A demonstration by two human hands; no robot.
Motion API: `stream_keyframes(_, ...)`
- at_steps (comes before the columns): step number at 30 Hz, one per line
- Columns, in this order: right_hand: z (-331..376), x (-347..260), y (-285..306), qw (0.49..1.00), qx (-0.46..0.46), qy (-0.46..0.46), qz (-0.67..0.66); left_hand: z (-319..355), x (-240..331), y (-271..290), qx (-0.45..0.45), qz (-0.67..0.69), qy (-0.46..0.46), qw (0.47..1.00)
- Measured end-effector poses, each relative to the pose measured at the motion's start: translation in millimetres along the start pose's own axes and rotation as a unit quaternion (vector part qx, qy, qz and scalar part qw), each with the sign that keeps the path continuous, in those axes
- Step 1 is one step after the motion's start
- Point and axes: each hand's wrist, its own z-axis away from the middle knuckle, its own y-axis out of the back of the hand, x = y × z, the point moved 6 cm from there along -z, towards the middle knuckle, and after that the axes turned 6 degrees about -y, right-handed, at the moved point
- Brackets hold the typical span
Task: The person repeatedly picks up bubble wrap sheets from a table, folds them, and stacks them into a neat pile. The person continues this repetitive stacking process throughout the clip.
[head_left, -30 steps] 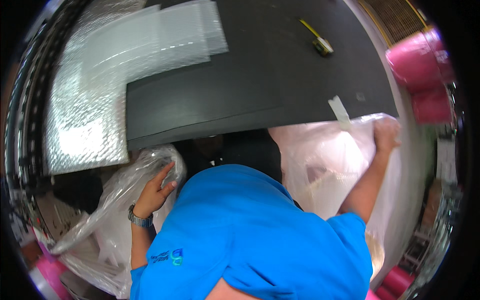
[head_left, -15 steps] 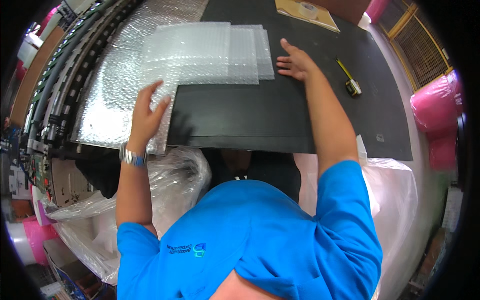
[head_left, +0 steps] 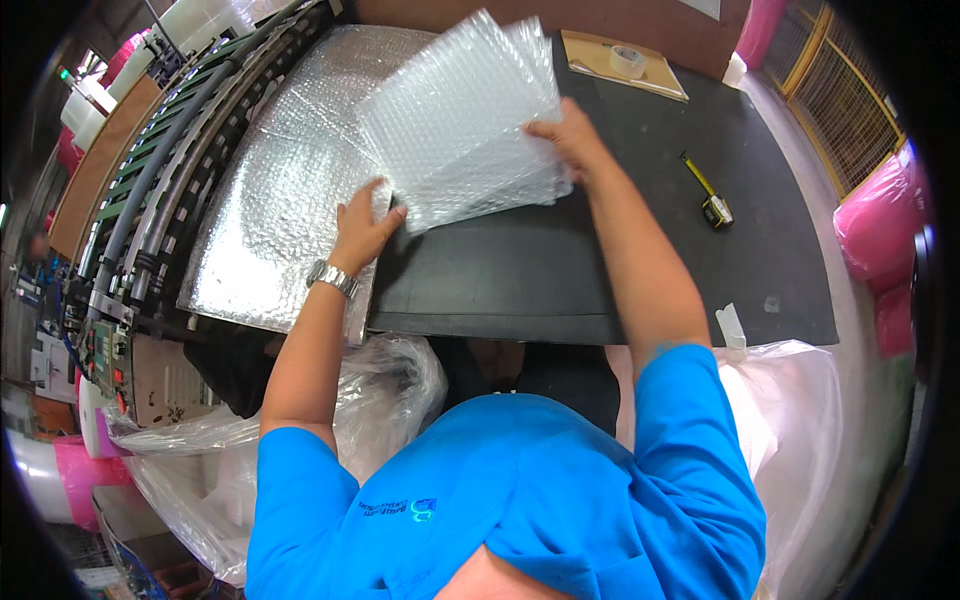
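The black bench (head_left: 500,275) carries a shiny bubble-wrap sheet (head_left: 270,190) left of the left hand (head_left: 365,228), with a tape measure (head_left: 717,211) right of the right hand (head_left: 568,142) and a flat tan packet (head_left: 594,58) beyond.

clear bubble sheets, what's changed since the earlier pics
The right hand let go of the clear plastic at right and now grips the clear bubble sheets by their right edge. The sheets have turned counterclockwise and come nearer the person. The left hand has moved to their near left corner; whether it grips is unclear. The tape measure and silver bubble sheet stayed put.
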Motion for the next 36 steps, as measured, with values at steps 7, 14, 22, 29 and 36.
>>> stream_keyframes(7,100.8,-172.6,8.7,0.873,-0.073,0.264,0.404,19.1,69.7,70.2,0.291,0.044,-0.126,0.947)
stream_keyframes(14,105.0,-137.6,6.6,0.817,-0.099,0.167,0.542,43.7,78.6,-15.6,0.063,0.444,-0.017,0.894)
stream_keyframes(22,134.4,-162.0,54.1,0.850,0.114,0.349,0.378,43.6,86.0,-15.5,0.124,0.435,-0.045,0.891)
stream_keyframes(29,95.6,12.7,72.9,0.987,0.020,0.115,-0.106,43.7,81.0,-34.1,0.097,0.479,-0.036,0.872)
stream_keyframes(36,105.1,51.8,35.4,0.994,0.041,0.089,-0.043,50.1,73.7,-44.8,0.095,0.472,-0.033,0.876)
